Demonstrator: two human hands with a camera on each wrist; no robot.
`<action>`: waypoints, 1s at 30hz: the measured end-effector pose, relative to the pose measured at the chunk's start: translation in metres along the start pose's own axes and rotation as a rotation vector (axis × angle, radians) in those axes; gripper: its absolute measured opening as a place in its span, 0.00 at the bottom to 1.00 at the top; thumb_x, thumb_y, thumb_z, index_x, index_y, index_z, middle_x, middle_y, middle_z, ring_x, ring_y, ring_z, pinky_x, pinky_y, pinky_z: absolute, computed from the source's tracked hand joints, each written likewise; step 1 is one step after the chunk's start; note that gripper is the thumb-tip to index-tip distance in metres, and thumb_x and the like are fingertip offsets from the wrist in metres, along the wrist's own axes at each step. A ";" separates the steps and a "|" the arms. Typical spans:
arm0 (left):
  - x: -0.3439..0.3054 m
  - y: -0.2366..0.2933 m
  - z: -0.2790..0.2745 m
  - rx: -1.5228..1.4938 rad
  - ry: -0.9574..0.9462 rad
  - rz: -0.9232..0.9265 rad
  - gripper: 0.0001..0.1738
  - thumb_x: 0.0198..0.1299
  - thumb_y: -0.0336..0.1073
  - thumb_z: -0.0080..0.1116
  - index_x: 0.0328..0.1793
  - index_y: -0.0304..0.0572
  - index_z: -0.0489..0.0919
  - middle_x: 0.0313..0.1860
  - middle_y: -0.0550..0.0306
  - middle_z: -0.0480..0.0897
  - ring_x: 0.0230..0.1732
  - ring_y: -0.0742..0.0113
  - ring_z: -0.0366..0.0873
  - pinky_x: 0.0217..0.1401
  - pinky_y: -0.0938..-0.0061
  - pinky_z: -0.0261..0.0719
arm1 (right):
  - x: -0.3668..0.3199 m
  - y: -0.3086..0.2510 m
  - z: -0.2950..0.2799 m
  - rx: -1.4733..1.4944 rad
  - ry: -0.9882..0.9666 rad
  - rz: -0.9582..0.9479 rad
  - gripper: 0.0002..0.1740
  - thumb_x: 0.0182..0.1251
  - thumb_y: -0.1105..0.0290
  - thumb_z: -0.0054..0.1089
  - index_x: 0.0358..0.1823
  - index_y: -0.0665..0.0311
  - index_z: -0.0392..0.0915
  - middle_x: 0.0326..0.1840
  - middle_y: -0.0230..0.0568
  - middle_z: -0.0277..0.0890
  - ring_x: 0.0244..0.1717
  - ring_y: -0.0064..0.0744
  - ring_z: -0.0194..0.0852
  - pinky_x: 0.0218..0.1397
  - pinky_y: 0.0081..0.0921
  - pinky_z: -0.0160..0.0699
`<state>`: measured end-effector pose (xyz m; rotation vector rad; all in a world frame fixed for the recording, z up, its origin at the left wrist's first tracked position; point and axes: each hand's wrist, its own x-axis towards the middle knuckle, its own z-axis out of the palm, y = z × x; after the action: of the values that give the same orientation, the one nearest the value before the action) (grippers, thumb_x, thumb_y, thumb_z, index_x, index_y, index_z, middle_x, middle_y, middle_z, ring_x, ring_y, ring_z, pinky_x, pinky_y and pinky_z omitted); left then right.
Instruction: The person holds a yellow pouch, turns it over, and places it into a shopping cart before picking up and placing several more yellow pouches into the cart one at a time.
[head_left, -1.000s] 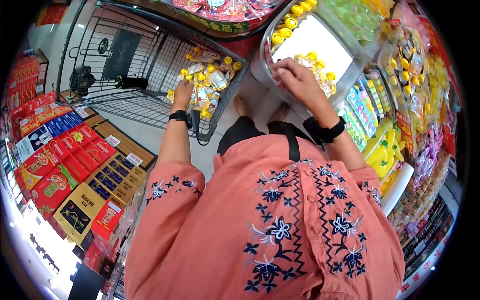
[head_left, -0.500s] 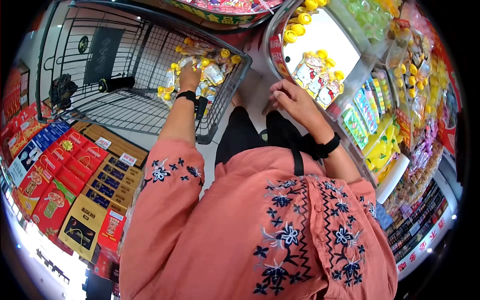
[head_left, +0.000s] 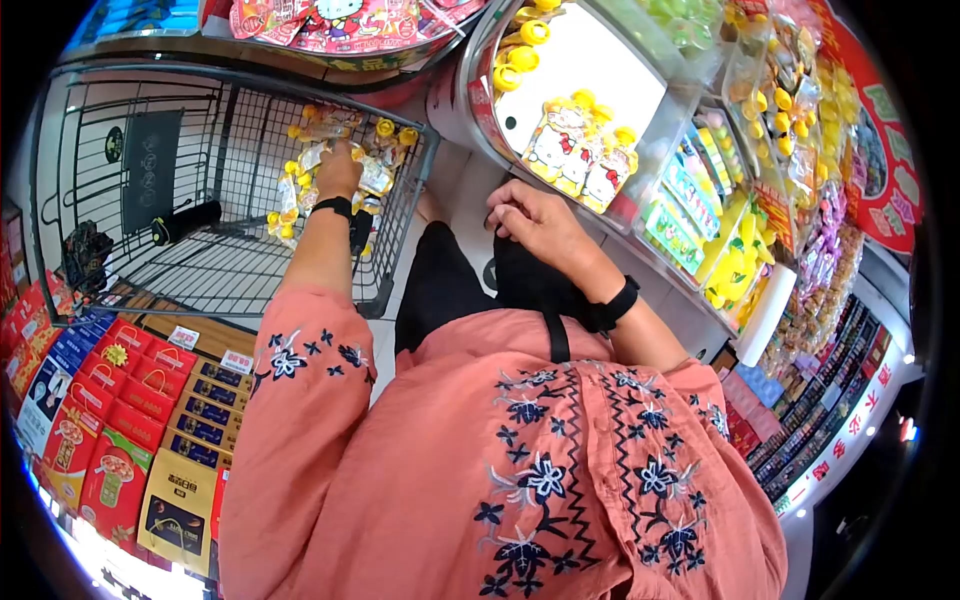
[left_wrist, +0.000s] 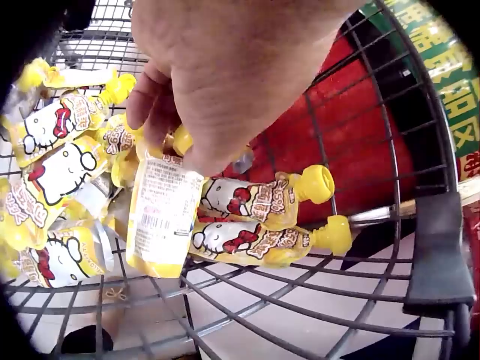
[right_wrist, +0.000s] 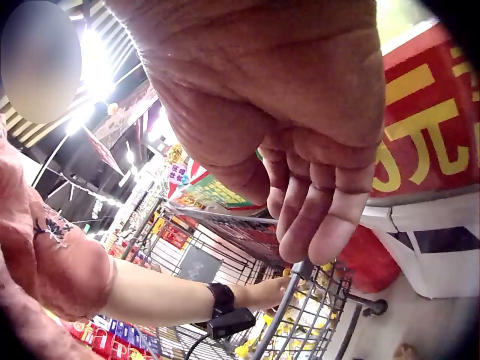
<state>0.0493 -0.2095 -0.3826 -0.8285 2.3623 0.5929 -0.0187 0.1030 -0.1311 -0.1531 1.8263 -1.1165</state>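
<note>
Inside the cart, my left hand [head_left: 338,176] [left_wrist: 232,67] pinches the top of a pouch [left_wrist: 160,217], whose white back label and barcode face the left wrist camera. Around it lie yellow-capped pouches [head_left: 373,178] [left_wrist: 259,244] with a white cat face printed on them. My fingers cover the held pouch's cap. My right hand [head_left: 545,225] [right_wrist: 300,112] hangs loosely curled and empty in front of the display case, near more such pouches [head_left: 560,160] on its bright white surface.
The wire cart [head_left: 235,245] stands at the left, with a black bundle [head_left: 88,255] at its far-left end. Red gift boxes [head_left: 115,480] lie below it. Candy bins [head_left: 735,245] line the right, and a round bin of pink packets [head_left: 350,25] stands ahead.
My left hand has stayed among the pouches in the cart. My right hand has drawn back from over the display pouches to beside the case's near edge. The head view has shifted.
</note>
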 end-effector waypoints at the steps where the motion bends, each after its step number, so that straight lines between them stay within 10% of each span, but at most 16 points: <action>1: -0.006 -0.002 -0.007 0.011 -0.015 0.022 0.32 0.58 0.45 0.66 0.69 0.52 0.71 0.62 0.35 0.75 0.59 0.38 0.79 0.60 0.51 0.79 | -0.001 -0.001 0.001 0.006 -0.004 -0.017 0.11 0.77 0.70 0.50 0.52 0.69 0.76 0.39 0.36 0.82 0.37 0.20 0.79 0.45 0.21 0.80; 9: -0.095 0.006 -0.073 -0.141 0.308 0.169 0.27 0.57 0.50 0.63 0.56 0.38 0.80 0.49 0.35 0.84 0.50 0.38 0.82 0.53 0.51 0.80 | 0.008 -0.018 0.002 -0.093 0.042 -0.299 0.12 0.69 0.67 0.55 0.47 0.67 0.77 0.33 0.44 0.82 0.34 0.34 0.83 0.41 0.30 0.80; 15: -0.204 0.053 -0.184 -0.512 0.446 0.129 0.24 0.59 0.48 0.64 0.50 0.34 0.81 0.39 0.41 0.86 0.42 0.47 0.85 0.47 0.61 0.80 | 0.006 -0.069 0.008 -0.232 0.093 -0.638 0.20 0.64 0.67 0.61 0.56 0.66 0.74 0.50 0.49 0.81 0.50 0.45 0.81 0.54 0.35 0.79; 16: -0.205 0.047 -0.185 -0.555 0.482 0.185 0.20 0.64 0.45 0.63 0.52 0.35 0.81 0.28 0.58 0.81 0.26 0.74 0.76 0.30 0.77 0.74 | 0.006 -0.076 0.011 -0.304 0.134 -0.751 0.22 0.63 0.66 0.62 0.57 0.65 0.74 0.53 0.50 0.80 0.54 0.46 0.80 0.57 0.36 0.78; 17: -0.230 0.067 -0.205 -0.725 0.412 0.210 0.17 0.67 0.44 0.61 0.50 0.36 0.80 0.27 0.63 0.78 0.23 0.80 0.73 0.26 0.81 0.70 | 0.005 -0.084 0.013 -0.374 0.181 -0.862 0.24 0.62 0.66 0.64 0.59 0.65 0.73 0.57 0.50 0.78 0.58 0.47 0.78 0.59 0.36 0.77; 22: -0.283 0.114 -0.246 -1.107 0.250 0.347 0.16 0.68 0.43 0.62 0.46 0.36 0.79 0.27 0.63 0.78 0.21 0.82 0.72 0.23 0.84 0.68 | -0.013 -0.113 0.020 -0.418 0.218 -1.142 0.42 0.52 0.61 0.76 0.68 0.67 0.68 0.65 0.54 0.71 0.68 0.54 0.68 0.73 0.40 0.65; 26: -0.301 0.150 -0.253 -1.197 0.177 0.410 0.16 0.70 0.46 0.60 0.43 0.38 0.78 0.26 0.65 0.76 0.20 0.82 0.71 0.22 0.84 0.68 | -0.028 -0.109 0.011 -0.319 0.189 -1.046 0.36 0.55 0.65 0.72 0.66 0.64 0.69 0.63 0.56 0.73 0.63 0.54 0.73 0.64 0.41 0.74; 30: -0.301 0.172 -0.247 -1.206 0.117 0.470 0.20 0.71 0.53 0.59 0.45 0.40 0.78 0.27 0.66 0.76 0.21 0.81 0.72 0.23 0.85 0.68 | -0.038 -0.104 -0.010 -0.006 -0.102 -0.720 0.22 0.64 0.66 0.61 0.59 0.63 0.73 0.39 0.41 0.81 0.39 0.29 0.81 0.43 0.25 0.78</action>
<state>0.0415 -0.0998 0.0286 -0.7208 2.1387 2.3167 -0.0410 0.0699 -0.0277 -0.9079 1.7173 -1.5491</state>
